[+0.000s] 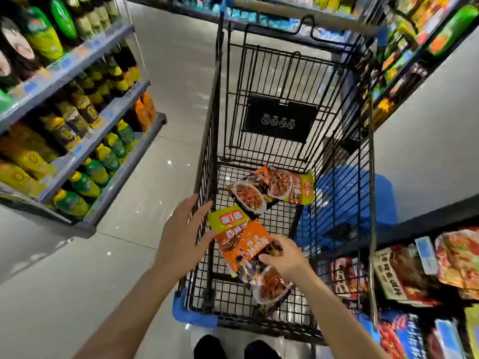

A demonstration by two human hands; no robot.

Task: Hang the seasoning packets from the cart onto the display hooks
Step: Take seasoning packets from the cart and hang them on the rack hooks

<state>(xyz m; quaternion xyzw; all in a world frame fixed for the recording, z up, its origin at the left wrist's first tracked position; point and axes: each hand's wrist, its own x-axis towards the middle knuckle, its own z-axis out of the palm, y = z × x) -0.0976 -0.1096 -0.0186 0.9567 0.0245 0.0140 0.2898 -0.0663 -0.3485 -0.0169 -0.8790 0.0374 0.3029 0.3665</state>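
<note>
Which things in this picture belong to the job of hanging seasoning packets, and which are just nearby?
Part of the job:
orange and green seasoning packet in the right hand's grip
two more orange packets on the cart floor
black wire shopping cart
left hand, open beside the cart

Just nearby:
green and yellow bottles on grey shelves
blue plastic stool
</note>
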